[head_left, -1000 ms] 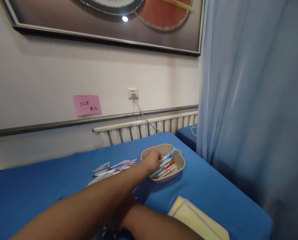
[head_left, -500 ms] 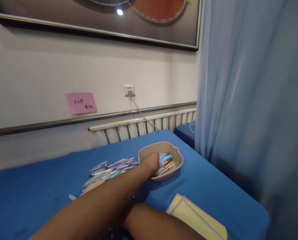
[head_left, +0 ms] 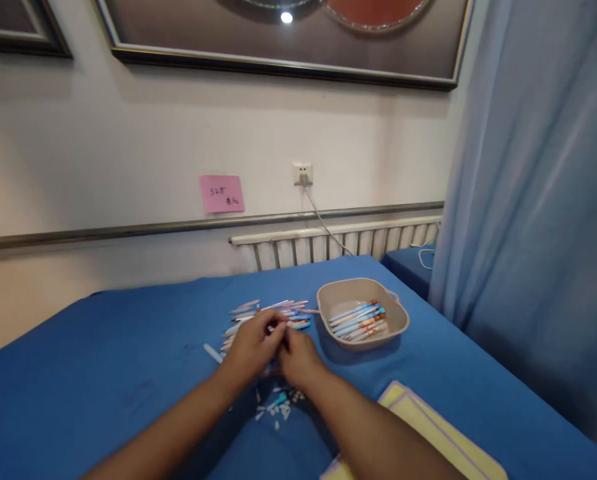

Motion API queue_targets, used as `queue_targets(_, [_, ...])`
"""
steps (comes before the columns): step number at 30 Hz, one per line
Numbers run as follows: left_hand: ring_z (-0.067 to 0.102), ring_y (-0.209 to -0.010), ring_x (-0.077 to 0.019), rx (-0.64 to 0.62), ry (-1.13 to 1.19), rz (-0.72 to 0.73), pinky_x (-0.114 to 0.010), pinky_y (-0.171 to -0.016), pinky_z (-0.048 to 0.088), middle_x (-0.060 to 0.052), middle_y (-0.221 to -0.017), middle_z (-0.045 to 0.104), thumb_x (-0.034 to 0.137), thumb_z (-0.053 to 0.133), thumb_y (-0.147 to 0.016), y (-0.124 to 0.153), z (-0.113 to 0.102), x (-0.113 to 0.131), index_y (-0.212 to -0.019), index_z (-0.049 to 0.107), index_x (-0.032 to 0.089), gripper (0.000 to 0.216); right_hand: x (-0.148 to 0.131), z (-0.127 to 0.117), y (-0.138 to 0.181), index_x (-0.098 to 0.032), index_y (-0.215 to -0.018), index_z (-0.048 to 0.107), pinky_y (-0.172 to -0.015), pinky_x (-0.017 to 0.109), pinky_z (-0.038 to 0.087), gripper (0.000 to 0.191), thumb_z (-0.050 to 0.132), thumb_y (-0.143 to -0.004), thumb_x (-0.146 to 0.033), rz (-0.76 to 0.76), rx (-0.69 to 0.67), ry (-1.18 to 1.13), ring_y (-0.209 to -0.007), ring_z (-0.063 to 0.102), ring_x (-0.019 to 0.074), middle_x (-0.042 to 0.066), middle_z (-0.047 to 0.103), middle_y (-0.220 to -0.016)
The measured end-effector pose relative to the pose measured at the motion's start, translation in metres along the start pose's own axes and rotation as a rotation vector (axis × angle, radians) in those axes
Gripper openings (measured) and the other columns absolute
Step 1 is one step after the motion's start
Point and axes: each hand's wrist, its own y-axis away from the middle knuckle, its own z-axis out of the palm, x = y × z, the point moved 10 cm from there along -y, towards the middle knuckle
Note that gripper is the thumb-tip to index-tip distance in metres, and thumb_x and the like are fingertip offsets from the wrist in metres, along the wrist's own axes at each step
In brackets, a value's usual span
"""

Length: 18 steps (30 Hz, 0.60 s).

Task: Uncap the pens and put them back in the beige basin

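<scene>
My left hand [head_left: 251,348] and my right hand [head_left: 298,357] meet fingertip to fingertip at the near edge of a loose pile of pens [head_left: 273,312] on the blue table [head_left: 128,373]. Both hands have their fingers curled in a pinch. What they pinch is hidden between them. A beige bowl [head_left: 397,319] to the right of the hands holds several pens [head_left: 358,320] laid side by side. Small white and light-blue pen parts [head_left: 278,408] lie scattered on the cloth just under my wrists.
A yellow pad [head_left: 438,440] lies at the near right of the table. A pale blue curtain [head_left: 538,200] hangs at the right. Behind the table are a radiator [head_left: 338,243], a wall socket with a cable [head_left: 303,175] and a pink note [head_left: 221,194].
My left hand has drawn back out of the bowl to the pen pile. My right hand has come up to meet it. The view has swung to the left.
</scene>
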Motion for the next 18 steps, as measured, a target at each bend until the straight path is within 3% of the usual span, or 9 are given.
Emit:
queue_targets(3, [0.063,-0.073,-0.0208,0.150,0.076,-0.269,-0.028,-0.067,0.048,-0.002,-0.078,0.069,0.041,0.050,-0.079,0.059,-0.041,-0.082,-0.088,0.063,0.018,0.028,0.020,-0.009,-0.004,-0.018,-0.089,0.062,-0.066,0.025,0.047,0.019,0.043,-0.089,-0.025,0.025,0.088,-0.041,-0.071,0.062,0.0146,0.000,0.065,-0.076])
queue_targets(6, [0.064,-0.076,-0.0219,0.243,0.078,-0.401,-0.029,-0.070,0.048,-0.002,-0.079,0.070,0.042,0.052,-0.076,0.096,-0.063,-0.129,-0.083,0.065,0.019,0.027,0.041,-0.016,-0.007,-0.017,-0.084,0.061,-0.058,0.024,0.046,0.022,0.043,-0.086,-0.029,0.051,0.145,-0.080,-0.063,0.061,0.0148,0.001,0.065,-0.071])
queue_targets(9, [0.064,-0.080,-0.0220,0.302,0.138,-0.401,-0.029,-0.074,0.048,-0.003,-0.085,0.070,0.042,0.052,-0.076,0.103,-0.071,-0.140,-0.085,0.064,0.018,0.028,0.053,-0.018,-0.006,-0.018,-0.083,0.060,-0.055,0.024,0.045,0.023,0.045,-0.084,-0.036,0.059,0.159,-0.117,-0.060,0.060,0.0156,0.001,0.064,-0.067])
queue_targets(18, [0.063,-0.073,-0.0195,0.195,0.233,-0.384,-0.028,-0.068,0.048,-0.001,-0.075,0.067,0.040,0.051,-0.077,0.092,-0.033,-0.151,-0.083,0.064,0.018,0.026,0.050,-0.004,0.008,-0.020,-0.076,0.056,-0.053,0.024,0.046,0.022,0.048,-0.080,-0.041,0.054,0.042,-0.184,-0.058,0.058,0.0159,0.000,0.060,-0.063])
